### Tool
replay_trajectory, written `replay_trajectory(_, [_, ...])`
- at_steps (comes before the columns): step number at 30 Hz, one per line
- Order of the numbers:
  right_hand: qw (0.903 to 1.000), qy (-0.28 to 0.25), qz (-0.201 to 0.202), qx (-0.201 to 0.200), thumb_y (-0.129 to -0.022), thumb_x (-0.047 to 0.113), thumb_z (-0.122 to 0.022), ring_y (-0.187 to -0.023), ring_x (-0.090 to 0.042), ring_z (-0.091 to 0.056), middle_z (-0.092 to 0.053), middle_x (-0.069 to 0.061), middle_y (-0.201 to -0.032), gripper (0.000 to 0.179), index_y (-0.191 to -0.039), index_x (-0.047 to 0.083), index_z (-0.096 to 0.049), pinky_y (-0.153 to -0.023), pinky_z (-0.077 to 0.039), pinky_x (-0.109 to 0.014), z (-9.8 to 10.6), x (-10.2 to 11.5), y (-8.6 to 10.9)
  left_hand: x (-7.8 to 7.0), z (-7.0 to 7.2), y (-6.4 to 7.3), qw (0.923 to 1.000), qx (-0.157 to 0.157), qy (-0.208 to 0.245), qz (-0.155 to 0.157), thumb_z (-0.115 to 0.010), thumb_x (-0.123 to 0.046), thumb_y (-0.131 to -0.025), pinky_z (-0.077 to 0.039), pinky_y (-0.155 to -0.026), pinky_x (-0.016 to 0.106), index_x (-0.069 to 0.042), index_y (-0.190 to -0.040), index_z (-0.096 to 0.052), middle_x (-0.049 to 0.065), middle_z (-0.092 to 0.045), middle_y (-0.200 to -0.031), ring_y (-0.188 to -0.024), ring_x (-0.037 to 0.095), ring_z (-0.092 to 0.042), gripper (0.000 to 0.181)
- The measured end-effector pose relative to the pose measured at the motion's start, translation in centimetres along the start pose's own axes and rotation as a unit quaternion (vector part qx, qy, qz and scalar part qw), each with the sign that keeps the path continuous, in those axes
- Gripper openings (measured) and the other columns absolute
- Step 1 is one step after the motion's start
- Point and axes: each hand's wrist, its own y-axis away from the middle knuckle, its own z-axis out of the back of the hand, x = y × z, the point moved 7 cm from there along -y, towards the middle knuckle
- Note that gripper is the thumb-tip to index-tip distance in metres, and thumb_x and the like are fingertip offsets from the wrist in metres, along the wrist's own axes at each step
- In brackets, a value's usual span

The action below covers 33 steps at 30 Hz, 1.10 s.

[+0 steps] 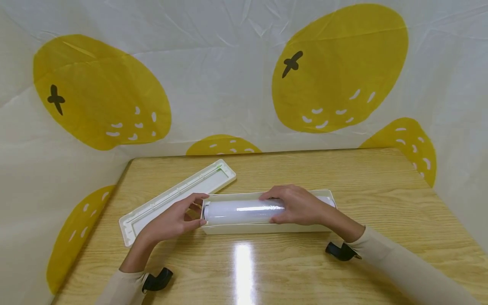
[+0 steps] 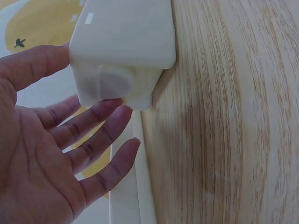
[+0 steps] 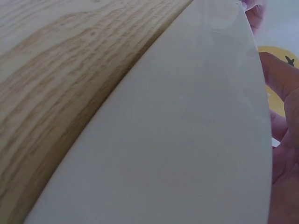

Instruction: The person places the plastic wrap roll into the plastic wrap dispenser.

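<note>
A roll of cling film (image 1: 240, 212) lies lengthwise in a long white box (image 1: 267, 228) on the table. My right hand (image 1: 301, 206) grips the roll from above near its right half, thumb on the near side and fingers on the far side. At the box's left end, my left hand (image 1: 175, 218) holds the corners between thumb and fingers. In the left wrist view its fingertips (image 2: 122, 112) reach the end of the box (image 2: 121, 32). The box's long near wall (image 3: 163, 126) fills most of the right wrist view.
The box's long white lid (image 1: 175, 192) lies aslant behind the left hand, inner side up. Under everything is a wood-grain table (image 1: 381, 203). A white curtain (image 1: 221, 84) with large yellow fruit prints hangs along the back and left.
</note>
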Motion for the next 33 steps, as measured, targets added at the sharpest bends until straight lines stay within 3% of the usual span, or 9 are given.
replay_trajectory(11, [0.9999,-0.008,-0.004,0.012,-0.085,0.032,-0.083,-0.118,-0.017,-0.063,-0.067,0.002,-0.13,0.052,-0.132,0.016,-0.067,-0.098,-0.052,-0.043,-0.2,-0.2,0.1,0.0,0.1,0.0,1.0,0.0,0.007,0.002,-0.074,-0.029,-0.094,-0.056,-0.09,0.038,-0.013,-0.149,-0.043,0.004,-0.06,-0.127,-0.114,0.023,-0.062,0.065])
replay_trajectory(19, [0.9997,-0.009,0.013,0.017,-0.086,0.027,-0.083,-0.116,-0.017,-0.064,-0.068,0.002,-0.127,0.047,-0.129,0.014,-0.068,-0.096,-0.053,-0.043,1.0,0.0,1.0,0.0,0.0,0.0,0.9999,0.003,0.009,0.005,-0.073,-0.03,-0.095,-0.055,-0.092,0.04,-0.013,-0.15,-0.042,0.005,-0.06,-0.128,-0.115,0.024,-0.061,0.065])
replay_trajectory(33, [0.9964,-0.064,-0.054,-0.013,-0.092,0.027,-0.078,-0.108,-0.021,-0.069,-0.07,0.0,-0.122,0.04,-0.128,0.012,-0.068,-0.086,-0.056,-0.046,4.4,-2.5,4.0,-0.1,0.0,-0.1,1.0,0.002,0.002,0.002,-0.073,-0.03,-0.096,-0.055,-0.091,0.038,-0.011,-0.151,-0.041,0.005,-0.06,-0.129,-0.116,0.023,-0.061,0.066])
